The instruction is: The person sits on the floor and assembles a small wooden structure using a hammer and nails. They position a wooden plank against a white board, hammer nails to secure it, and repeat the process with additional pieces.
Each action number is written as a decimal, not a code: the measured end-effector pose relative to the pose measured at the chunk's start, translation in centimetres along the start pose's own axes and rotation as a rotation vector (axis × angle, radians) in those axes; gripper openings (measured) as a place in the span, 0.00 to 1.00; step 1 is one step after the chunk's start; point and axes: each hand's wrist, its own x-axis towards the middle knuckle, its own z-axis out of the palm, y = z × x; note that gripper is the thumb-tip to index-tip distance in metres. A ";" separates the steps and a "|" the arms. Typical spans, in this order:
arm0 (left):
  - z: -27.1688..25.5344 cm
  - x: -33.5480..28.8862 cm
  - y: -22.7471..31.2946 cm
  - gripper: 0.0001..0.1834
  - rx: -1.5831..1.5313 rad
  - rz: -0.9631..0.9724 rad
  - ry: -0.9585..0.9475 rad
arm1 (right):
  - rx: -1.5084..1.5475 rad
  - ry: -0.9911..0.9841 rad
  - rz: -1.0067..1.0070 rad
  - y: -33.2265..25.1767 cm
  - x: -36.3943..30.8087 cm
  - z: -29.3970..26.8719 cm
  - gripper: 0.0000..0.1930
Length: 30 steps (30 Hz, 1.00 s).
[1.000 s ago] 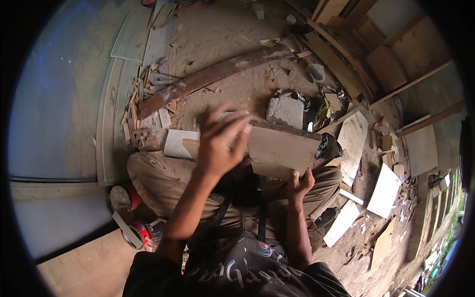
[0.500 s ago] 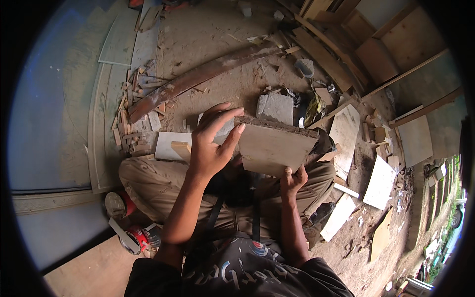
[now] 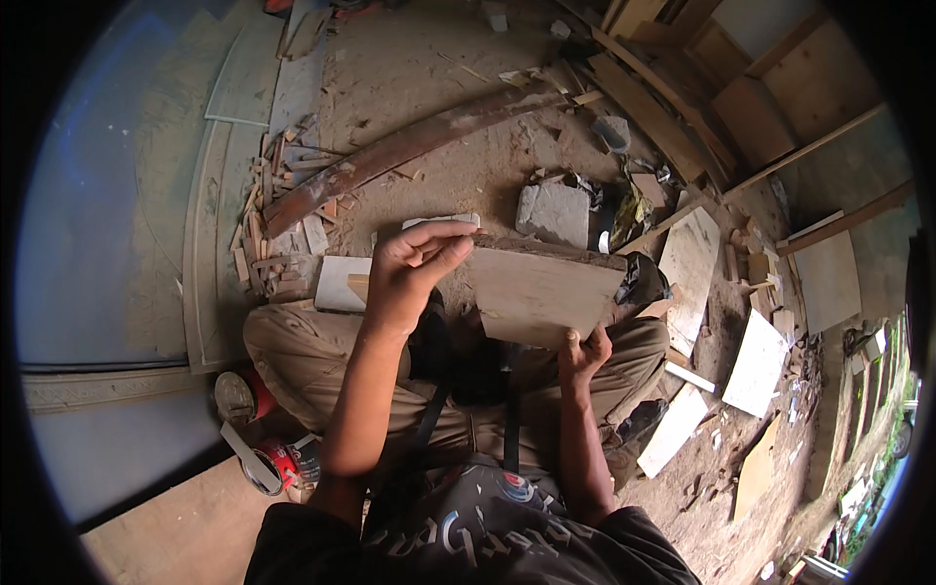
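A pale, flat wooden board [image 3: 546, 292] is held tilted above my lap, its far edge dark and rough. My right hand [image 3: 583, 356] grips the near edge toward the right, thumb on the upper face and the other fingers mostly hidden beneath. At the far left corner, my left hand [image 3: 417, 268] has thumb and fingers pinched together. A tiny reddish-brown bit shows at those fingertips, too small to name. Beyond the board stands a grey block [image 3: 554, 213]. A white panel piece [image 3: 343, 281] lies by my left knee.
A long brown beam [image 3: 390, 151] crosses the dirt floor ahead. Wood scraps [image 3: 283, 263] are heaped at left, with red cans [image 3: 278, 463] near my left thigh. White board offcuts [image 3: 751, 366] lie at right, below a wooden frame structure [image 3: 751, 117].
My left fingers, spread at the board's corner before, have closed into a pinch there. My right hand keeps its grip on the board, which stays nearly in place.
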 end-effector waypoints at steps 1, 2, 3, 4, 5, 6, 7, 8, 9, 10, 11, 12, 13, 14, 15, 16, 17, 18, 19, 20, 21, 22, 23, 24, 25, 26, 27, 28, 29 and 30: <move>-0.2 -0.1 -0.2 0.11 -0.084 -0.044 0.006 | -0.012 -0.009 -0.009 0.3 -0.2 -0.1 0.28; -0.5 -0.2 -0.6 0.10 -0.168 -0.089 0.011 | -0.023 -0.018 -0.018 0.5 -0.3 -0.2 0.28; -0.9 -0.3 -1.0 0.09 -0.209 -0.147 0.043 | -0.033 -0.031 -0.022 0.5 -0.3 -0.3 0.27; -1.0 -0.4 -1.3 0.09 -0.256 -0.160 0.065 | -0.041 -0.044 -0.026 0.5 -0.4 -0.3 0.27; -1.0 -0.4 -1.5 0.08 -0.303 -0.174 0.088 | -0.049 -0.057 -0.030 0.5 -0.4 -0.3 0.26; -1.1 -0.6 -1.7 0.08 -0.352 -0.188 0.112 | -0.073 -0.075 -0.016 0.6 -0.4 -0.5 0.25; -1.2 -0.7 -1.9 0.08 -0.342 -0.193 0.129 | -0.097 -0.093 -0.004 0.6 -0.4 -0.7 0.25; -1.4 -0.8 -2.0 0.08 -0.333 -0.197 0.147 | -0.119 -0.112 0.009 0.5 -0.4 -0.7 0.24; -1.5 -0.8 -2.2 0.09 -0.324 -0.203 0.161 | -0.086 -0.100 0.017 0.4 -0.4 -0.5 0.23; -1.8 -0.7 -2.3 0.08 -0.350 -0.235 0.176 | -0.052 -0.089 0.026 0.3 -0.4 -0.1 0.22; -2.2 -0.6 -2.3 0.08 -0.376 -0.266 0.191 | -0.017 -0.080 0.035 0.3 -0.4 0.2 0.21; -2.6 -0.7 -2.2 0.08 -0.403 -0.298 0.211 | 0.004 -0.079 0.059 0.3 -0.6 0.4 0.20; -3.1 -0.6 -2.4 0.09 -0.392 -0.290 0.261 | 0.025 -0.079 0.084 0.5 -0.7 0.5 0.19; -3.6 -0.3 -2.6 0.10 -0.390 -0.255 0.313 | 0.046 -0.079 0.108 0.7 -0.9 0.5 0.18; -4.3 -0.1 -2.8 0.12 -0.382 -0.220 0.369 | 0.079 -0.096 0.169 1.4 -1.3 0.3 0.17; -5.5 -0.2 -2.8 0.14 -0.361 -0.186 0.434 | 0.102 -0.090 0.230 0.6 -1.3 0.9 0.15; -7.2 -0.1 -3.3 0.16 -0.367 -0.126 0.502 | 0.120 -0.071 0.285 -0.4 -1.0 1.6 0.13; -9.2 -0.1 -3.7 0.18 -0.373 -0.068 0.564 | 0.135 -0.048 0.341 -1.3 -0.7 2.4 0.13; -10.8 -0.1 -3.8 0.20 -0.330 -0.006 0.667 | 0.070 -0.103 0.354 -0.7 -0.8 2.5 0.14; -12.3 -0.5 -3.8 0.20 -0.289 0.051 0.708 | 0.125 -0.139 0.443 -0.4 -0.9 2.7 0.17; -13.5 -1.2 -4.1 0.18 -0.199 0.082 0.725 | 0.139 -0.137 0.534 0.0 -1.2 3.1 0.19; -14.4 -1.7 -4.5 0.17 -0.113 0.114 0.736 | 0.151 -0.132 0.622 0.3 -1.3 3.3 0.20; -15.1 -2.3 -5.3 0.15 0.141 0.177 0.634 | 0.125 -0.148 0.650 0.7 -1.5 3.4 0.21; -15.9 -3.2 -6.5 0.16 0.392 0.238 0.524 | 0.100 -0.164 0.677 1.0 -1.6 3.4 0.21; -16.5 -4.3 -8.3 0.25 0.551 0.150 0.430 | 0.080 -0.176 0.696 1.1 -1.5 3.5 0.22; -15.7 -5.2 -9.9 0.39 0.632 0.063 0.376 | 0.056 -0.183 0.714 1.3 -1.3 3.5 0.22; -15.4 -5.8 -12.4 0.48 0.644 0.038 0.384 | 0.042 -0.199 0.730 1.3 -1.3 3.7 0.23; -13.5 -5.9 -12.8 0.47 0.733 -0.046 0.431 | 0.035 -0.203 0.720 1.2 -1.1 3.9 0.23; -11.9 -5.6 -13.6 0.45 0.734 -0.048 0.525 | 0.028 -0.208 0.707 1.0 -0.9 4.0 0.23; -11.2 -5.4 -14.4 0.42 0.737 -0.051 0.619 | 0.035 -0.205 0.668 0.6 -0.7 4.3 0.24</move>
